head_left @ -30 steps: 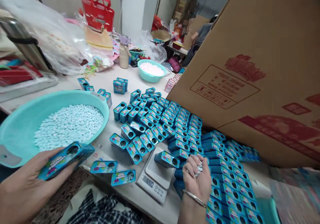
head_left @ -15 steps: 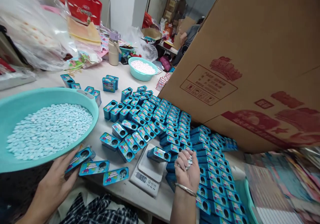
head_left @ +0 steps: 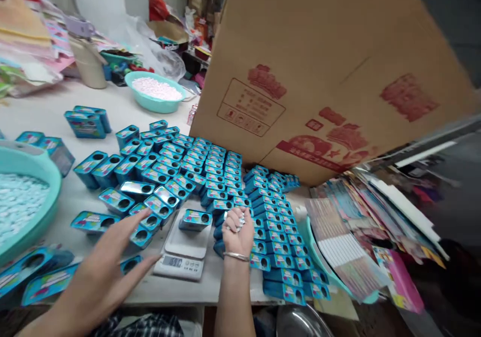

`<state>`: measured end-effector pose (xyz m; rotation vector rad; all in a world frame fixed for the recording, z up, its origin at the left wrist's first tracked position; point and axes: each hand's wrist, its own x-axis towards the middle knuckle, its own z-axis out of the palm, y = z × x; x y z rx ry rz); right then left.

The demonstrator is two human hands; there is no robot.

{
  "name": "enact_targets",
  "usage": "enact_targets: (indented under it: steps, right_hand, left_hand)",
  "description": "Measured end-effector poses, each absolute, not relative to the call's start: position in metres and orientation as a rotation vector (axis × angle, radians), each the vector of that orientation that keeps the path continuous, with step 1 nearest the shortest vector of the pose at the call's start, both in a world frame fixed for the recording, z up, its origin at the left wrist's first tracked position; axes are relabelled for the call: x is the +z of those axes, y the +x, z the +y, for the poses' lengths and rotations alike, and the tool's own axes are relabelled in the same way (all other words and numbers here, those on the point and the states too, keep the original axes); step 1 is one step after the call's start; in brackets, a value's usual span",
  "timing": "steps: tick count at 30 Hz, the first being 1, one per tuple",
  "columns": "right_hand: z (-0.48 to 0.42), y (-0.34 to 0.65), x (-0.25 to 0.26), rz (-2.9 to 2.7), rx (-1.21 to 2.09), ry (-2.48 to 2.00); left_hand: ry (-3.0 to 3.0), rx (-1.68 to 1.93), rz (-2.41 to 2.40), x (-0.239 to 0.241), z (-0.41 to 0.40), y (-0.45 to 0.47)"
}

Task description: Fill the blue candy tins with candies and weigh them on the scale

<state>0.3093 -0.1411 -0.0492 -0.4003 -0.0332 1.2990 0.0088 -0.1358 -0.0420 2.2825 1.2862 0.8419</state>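
The blue box [head_left: 192, 217] stands upright on the scale [head_left: 186, 244], long axis running left to right, round hole toward your right. It appears light, stiff and probably slippery; grip its broad sides. Your right hand [head_left: 238, 234] is closed around white candies [head_left: 241, 221]; your left hand [head_left: 99, 277] is spread wide, apparently holding nothing.

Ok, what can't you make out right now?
All in the head view:
White pieces in the right hand: number, hidden by its curled fingers.
Blue tin by the left hand: partly hidden by that hand; contact unclear.
Nearer basin: left part, cut off by the left edge.
Scale display: last digit, too small and blurred.
Area behind the cardboard box: blocked by it.
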Motion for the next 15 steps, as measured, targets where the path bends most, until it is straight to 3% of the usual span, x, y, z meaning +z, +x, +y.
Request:
enact_targets:
  steps: [8,15]
  right_hand:
    - [-0.149,0.31,-0.045,0.215,1.225,-0.378]
    - [-0.139,0.295,-0.041,0.463,1.046,-0.507]
  left_hand:
    - [2.539,0.325,1.115,-0.059,-0.075,0.116]
    - [2.345,0.793,0.924,-0.025,-0.07,0.109]
